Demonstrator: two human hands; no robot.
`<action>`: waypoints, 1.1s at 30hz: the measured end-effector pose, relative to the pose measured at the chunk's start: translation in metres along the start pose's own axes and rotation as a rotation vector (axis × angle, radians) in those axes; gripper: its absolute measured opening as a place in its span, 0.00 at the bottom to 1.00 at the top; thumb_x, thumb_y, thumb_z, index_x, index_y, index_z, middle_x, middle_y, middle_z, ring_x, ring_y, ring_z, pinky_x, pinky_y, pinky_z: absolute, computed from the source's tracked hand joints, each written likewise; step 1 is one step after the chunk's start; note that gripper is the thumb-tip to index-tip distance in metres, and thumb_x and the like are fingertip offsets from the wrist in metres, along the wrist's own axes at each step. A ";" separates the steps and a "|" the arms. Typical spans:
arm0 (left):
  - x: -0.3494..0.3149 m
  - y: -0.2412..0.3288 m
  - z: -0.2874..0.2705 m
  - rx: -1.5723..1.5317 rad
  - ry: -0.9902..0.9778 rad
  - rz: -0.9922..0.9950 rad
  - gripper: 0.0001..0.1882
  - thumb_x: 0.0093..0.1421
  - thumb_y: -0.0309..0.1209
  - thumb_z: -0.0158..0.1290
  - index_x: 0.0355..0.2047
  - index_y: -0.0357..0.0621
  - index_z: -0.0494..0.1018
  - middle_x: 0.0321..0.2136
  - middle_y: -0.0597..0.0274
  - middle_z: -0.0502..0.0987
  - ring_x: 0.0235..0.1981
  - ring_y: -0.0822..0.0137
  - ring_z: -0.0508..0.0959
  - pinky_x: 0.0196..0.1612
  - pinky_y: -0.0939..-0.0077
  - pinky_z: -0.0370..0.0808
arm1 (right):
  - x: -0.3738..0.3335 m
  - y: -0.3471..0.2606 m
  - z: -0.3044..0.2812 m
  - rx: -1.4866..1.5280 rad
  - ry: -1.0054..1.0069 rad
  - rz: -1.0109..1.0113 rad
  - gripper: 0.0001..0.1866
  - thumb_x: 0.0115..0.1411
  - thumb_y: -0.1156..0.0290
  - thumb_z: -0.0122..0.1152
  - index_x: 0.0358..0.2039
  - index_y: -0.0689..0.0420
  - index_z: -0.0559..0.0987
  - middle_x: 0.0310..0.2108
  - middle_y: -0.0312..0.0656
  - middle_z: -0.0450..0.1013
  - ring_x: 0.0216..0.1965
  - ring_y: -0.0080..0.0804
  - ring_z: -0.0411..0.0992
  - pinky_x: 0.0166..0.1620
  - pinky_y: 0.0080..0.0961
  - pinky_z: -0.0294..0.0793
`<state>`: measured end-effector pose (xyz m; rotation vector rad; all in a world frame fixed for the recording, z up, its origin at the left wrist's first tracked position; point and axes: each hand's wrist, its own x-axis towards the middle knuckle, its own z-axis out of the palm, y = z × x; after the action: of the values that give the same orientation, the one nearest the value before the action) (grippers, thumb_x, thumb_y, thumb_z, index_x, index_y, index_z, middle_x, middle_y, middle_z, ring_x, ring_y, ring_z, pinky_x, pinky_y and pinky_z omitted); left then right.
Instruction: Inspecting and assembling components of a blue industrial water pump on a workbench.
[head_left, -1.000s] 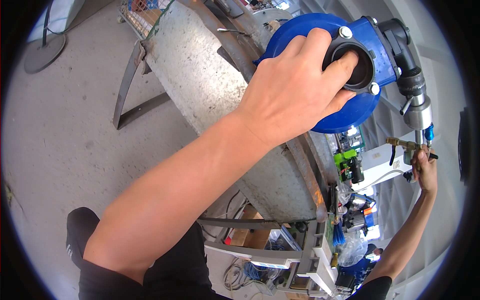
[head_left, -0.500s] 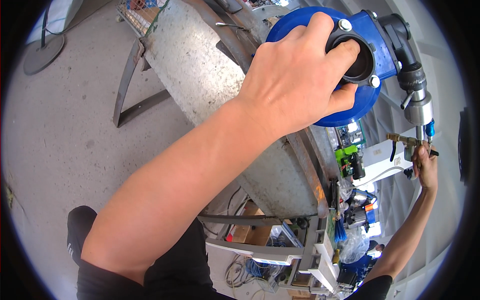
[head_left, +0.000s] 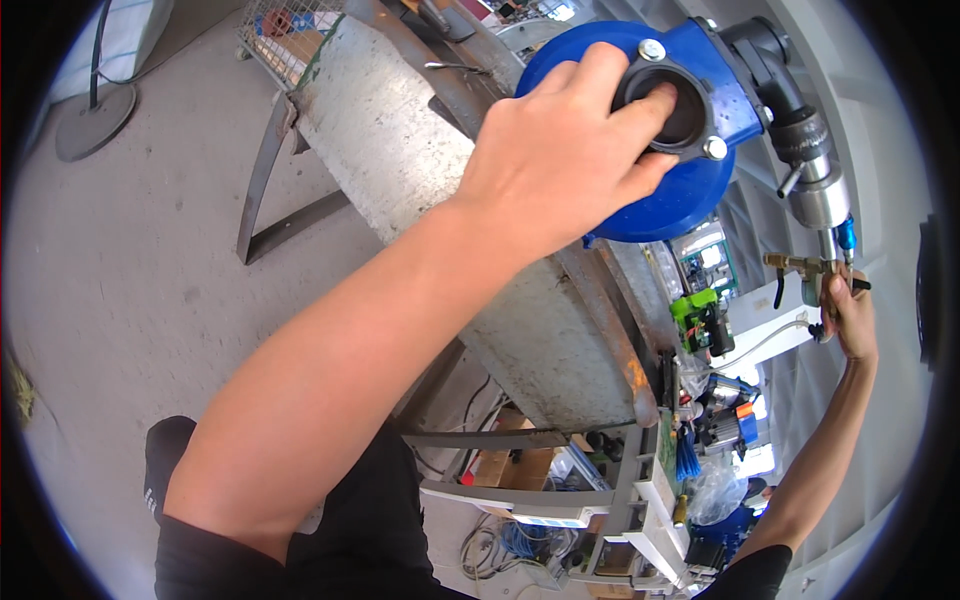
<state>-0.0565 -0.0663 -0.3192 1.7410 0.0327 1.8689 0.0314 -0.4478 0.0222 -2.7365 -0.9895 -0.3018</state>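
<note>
A blue pump-like housing (head_left: 660, 210) is at the upper right above the metal bench. My left hand (head_left: 560, 150) grips its black round port flange (head_left: 705, 105), with a finger reaching into the opening and the thumb at the rim. Silver bolts sit around the flange. From the housing's far side, a black elbow (head_left: 775, 70) leads to a silver cylindrical coupling (head_left: 820, 200). Below the coupling, my right hand (head_left: 850, 315) is closed around a brass valve (head_left: 800, 262) with a black lever. Its fingers are partly hidden behind the fitting.
The worn metal bench (head_left: 390, 120) runs diagonally, with rusty rails (head_left: 610, 320) along it. Under it are a cardboard box (head_left: 515, 465) and coiled cables (head_left: 485, 550). A wire basket (head_left: 290, 45) stands beyond. A green tool (head_left: 690, 315) and several motor-like parts lie to the right.
The blue housing and my left hand have shifted slightly left in view, and the coupling has moved left and down a little. Both hands keep their holds.
</note>
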 end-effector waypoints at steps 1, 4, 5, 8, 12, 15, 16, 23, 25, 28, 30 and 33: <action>-0.001 0.000 0.000 0.001 -0.008 -0.004 0.24 0.64 0.45 0.67 0.59 0.55 0.81 0.55 0.56 0.76 0.45 0.54 0.84 0.43 0.58 0.85 | -0.004 -0.004 0.000 0.003 0.000 -0.004 0.36 0.63 0.32 0.71 0.40 0.57 0.75 0.20 0.33 0.70 0.13 0.18 0.67 0.18 0.17 0.61; 0.000 -0.002 0.004 -0.033 -0.010 0.014 0.24 0.65 0.46 0.66 0.59 0.56 0.80 0.53 0.57 0.74 0.49 0.52 0.82 0.42 0.56 0.85 | -0.012 -0.020 -0.001 0.077 -0.029 0.063 0.40 0.66 0.28 0.62 0.49 0.58 0.77 0.21 0.35 0.74 0.19 0.20 0.72 0.23 0.19 0.65; 0.000 -0.001 0.004 -0.044 -0.032 -0.002 0.24 0.65 0.45 0.66 0.60 0.56 0.80 0.54 0.56 0.74 0.49 0.52 0.82 0.42 0.56 0.84 | -0.014 -0.026 -0.001 0.092 -0.067 0.075 0.41 0.68 0.27 0.55 0.51 0.58 0.77 0.22 0.37 0.75 0.21 0.21 0.73 0.25 0.19 0.66; 0.002 0.002 0.001 -0.063 -0.058 -0.032 0.25 0.66 0.44 0.66 0.62 0.56 0.80 0.57 0.55 0.73 0.48 0.52 0.82 0.42 0.57 0.83 | -0.017 -0.041 0.002 0.150 -0.108 0.098 0.43 0.72 0.26 0.36 0.52 0.56 0.77 0.24 0.42 0.78 0.23 0.23 0.73 0.29 0.20 0.64; 0.004 0.002 -0.001 -0.042 -0.086 -0.039 0.28 0.65 0.42 0.68 0.64 0.57 0.79 0.58 0.55 0.74 0.40 0.59 0.81 0.40 0.60 0.83 | -0.017 -0.054 0.011 0.134 -0.040 0.160 0.40 0.74 0.31 0.31 0.47 0.55 0.78 0.23 0.40 0.77 0.23 0.25 0.72 0.32 0.22 0.65; 0.003 0.002 0.000 -0.052 -0.115 -0.067 0.29 0.64 0.39 0.69 0.65 0.57 0.79 0.59 0.54 0.73 0.38 0.60 0.81 0.40 0.63 0.83 | -0.018 -0.058 0.017 0.107 -0.010 0.157 0.38 0.74 0.32 0.36 0.45 0.57 0.79 0.21 0.39 0.77 0.25 0.25 0.75 0.32 0.25 0.68; 0.002 0.002 -0.001 -0.062 -0.115 -0.068 0.29 0.64 0.39 0.69 0.65 0.56 0.79 0.59 0.54 0.73 0.38 0.60 0.81 0.40 0.63 0.83 | -0.020 -0.058 0.019 0.110 -0.012 0.141 0.36 0.74 0.34 0.39 0.44 0.57 0.79 0.21 0.39 0.77 0.25 0.24 0.75 0.32 0.25 0.68; 0.027 0.022 -0.008 -0.045 -0.017 -0.021 0.26 0.54 0.38 0.75 0.51 0.43 0.82 0.66 0.47 0.66 0.54 0.52 0.74 0.55 0.53 0.77 | -0.010 -0.057 0.023 -0.049 -0.014 0.040 0.43 0.69 0.21 0.49 0.30 0.56 0.79 0.17 0.34 0.73 0.18 0.21 0.74 0.24 0.21 0.66; 0.047 0.029 -0.005 0.004 0.105 0.171 0.32 0.53 0.32 0.76 0.55 0.38 0.75 0.69 0.47 0.64 0.62 0.49 0.71 0.64 0.55 0.73 | -0.010 -0.055 0.023 -0.025 -0.016 -0.003 0.44 0.68 0.21 0.50 0.31 0.57 0.80 0.17 0.34 0.72 0.17 0.21 0.73 0.23 0.21 0.67; 0.076 0.037 0.006 -0.028 -0.025 0.364 0.40 0.51 0.35 0.77 0.61 0.39 0.72 0.62 0.47 0.74 0.64 0.45 0.73 0.65 0.51 0.70 | -0.009 -0.052 0.022 -0.030 0.000 -0.024 0.43 0.68 0.22 0.52 0.32 0.57 0.79 0.17 0.33 0.71 0.16 0.22 0.73 0.23 0.21 0.68; 0.088 0.039 0.011 0.112 -0.132 0.417 0.31 0.58 0.33 0.70 0.61 0.42 0.75 0.57 0.51 0.78 0.62 0.47 0.75 0.64 0.52 0.69 | -0.008 -0.052 0.022 0.006 -0.002 -0.086 0.40 0.69 0.23 0.52 0.31 0.54 0.75 0.17 0.33 0.71 0.16 0.22 0.72 0.22 0.20 0.66; 0.095 0.040 0.013 0.184 -0.151 0.466 0.22 0.62 0.24 0.60 0.58 0.44 0.79 0.57 0.53 0.78 0.61 0.47 0.75 0.64 0.53 0.71 | -0.010 -0.055 0.025 -0.059 0.055 -0.047 0.39 0.68 0.24 0.55 0.34 0.55 0.75 0.19 0.33 0.71 0.17 0.22 0.73 0.23 0.21 0.70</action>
<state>-0.0584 -0.0638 -0.2156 2.1539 -0.2922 2.0991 -0.0087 -0.4062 0.0029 -2.7442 -1.0471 -0.4181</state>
